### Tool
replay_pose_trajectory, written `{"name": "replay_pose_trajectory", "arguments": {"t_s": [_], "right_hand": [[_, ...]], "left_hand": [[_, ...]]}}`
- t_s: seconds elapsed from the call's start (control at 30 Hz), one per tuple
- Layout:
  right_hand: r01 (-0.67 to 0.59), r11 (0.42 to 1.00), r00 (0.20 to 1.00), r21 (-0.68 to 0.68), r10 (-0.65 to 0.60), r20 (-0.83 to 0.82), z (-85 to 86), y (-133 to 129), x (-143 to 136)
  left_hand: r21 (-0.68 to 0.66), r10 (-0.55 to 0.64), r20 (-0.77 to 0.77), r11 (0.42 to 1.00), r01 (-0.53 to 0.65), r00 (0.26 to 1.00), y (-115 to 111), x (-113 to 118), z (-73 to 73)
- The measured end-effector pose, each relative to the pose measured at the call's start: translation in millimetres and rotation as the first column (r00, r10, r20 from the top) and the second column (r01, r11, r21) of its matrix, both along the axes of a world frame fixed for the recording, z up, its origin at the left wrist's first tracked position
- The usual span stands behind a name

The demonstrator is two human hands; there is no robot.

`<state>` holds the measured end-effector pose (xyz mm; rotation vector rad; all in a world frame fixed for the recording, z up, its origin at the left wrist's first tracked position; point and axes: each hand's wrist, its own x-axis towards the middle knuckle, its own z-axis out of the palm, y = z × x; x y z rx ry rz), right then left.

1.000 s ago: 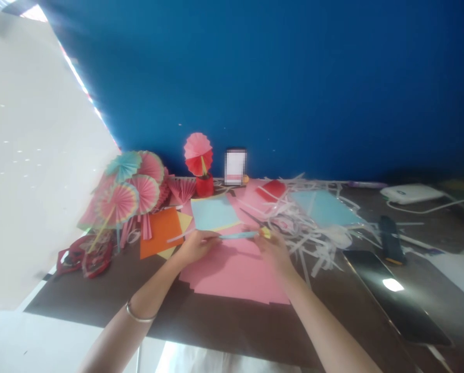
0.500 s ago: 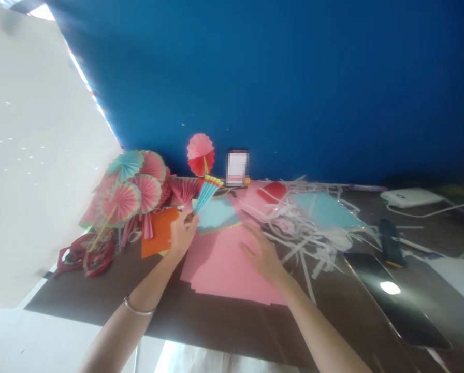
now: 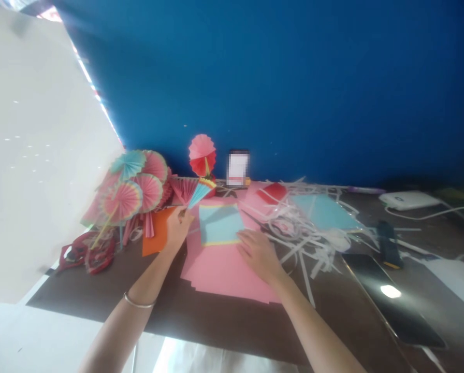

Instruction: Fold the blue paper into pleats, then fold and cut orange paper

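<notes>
My left hand (image 3: pixel 178 228) is closed on the narrow end of a pleated paper fan (image 3: pixel 201 193), light blue with a multicoloured outer edge, which tilts up to the right. Below and right of it lies a flat light blue sheet (image 3: pixel 220 225) with yellow borders. That sheet rests on a stack of pink paper (image 3: pixel 224 272). My right hand (image 3: pixel 258 254) has its fingers stretched out over the right edge of the blue sheet. Whether its fingertips press on the paper is hard to tell.
Finished round paper fans (image 3: pixel 129 194) crowd the left side beside orange paper (image 3: pixel 154 233) and red-handled scissors-like items (image 3: pixel 90 254). White paper strips (image 3: pixel 294 235) tangle at right. Farther right lie a phone (image 3: pixel 395 300) and a white device with a cable (image 3: pixel 408 200). A blue wall (image 3: pixel 294 93) rises behind.
The light blue sheet has come nearer to me and lies straighter on the pink stack. My right hand has moved onto its edge. My left hand shifted slightly left, tilting the pleated fan lower.
</notes>
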<state>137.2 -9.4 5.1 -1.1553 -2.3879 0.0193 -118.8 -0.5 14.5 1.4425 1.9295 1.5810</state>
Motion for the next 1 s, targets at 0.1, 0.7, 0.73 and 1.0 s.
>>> {"name": "replay_pose_trajectory", "arguments": {"t_s": [0.1, 0.7, 0.73, 1.0], "right_hand": [[-0.034, 0.999, 0.999, 0.006, 0.034, 0.015, -0.1, 1.1, 2.7], [0.021, 0.999, 0.998, -0.037, -0.023, -0.053, 1.9, 0.7, 10.8], [0.028, 0.999, 0.998, -0.041, -0.031, -0.06, 1.7, 0.8, 10.3], [0.066, 0.998, 0.992, -0.006, -0.066, -0.106, 3.5, -1.6, 6.5]], "left_hand": [[-0.017, 0.033, -0.114, 0.999, -0.035, 0.993, -1.5, -5.9, 3.9], [-0.359, -0.253, -0.705, 0.933, -0.026, 0.662, -11.0, -10.7, 15.3], [-0.376, -0.286, -0.707, 0.927, -0.001, 0.647, -11.0, -10.8, 14.6], [-0.444, -0.366, -0.686, 0.895, 0.037, 0.629, -9.8, -10.7, 10.1]]}}
